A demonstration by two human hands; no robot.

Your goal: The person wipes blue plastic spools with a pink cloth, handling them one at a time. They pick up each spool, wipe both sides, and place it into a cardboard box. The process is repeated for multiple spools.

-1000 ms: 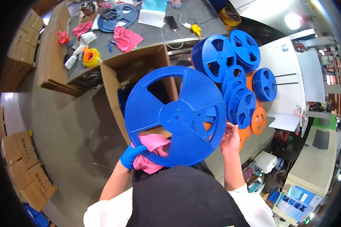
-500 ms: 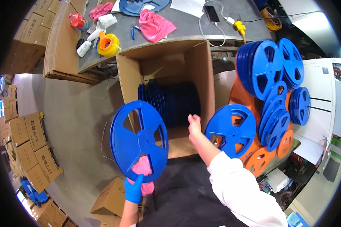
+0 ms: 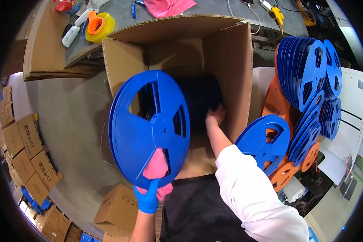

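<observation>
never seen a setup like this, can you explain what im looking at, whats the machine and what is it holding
There is no machine here: these are a person's own two hands. The pictures come from a wide fisheye camera worn on the head and looking down, so straight edges bend near the rim.

The left hand, in a blue glove, holds a big blue reel near its lower edge, together with a pink cloth. The bare right hand reaches into an open cardboard box, by a row of dark blue reels; whether it grips one is unclear.

On the grey bench beyond lie a yellow roll, a white bottle and another pink cloth. More blue reels stand in stacks on the right.
</observation>
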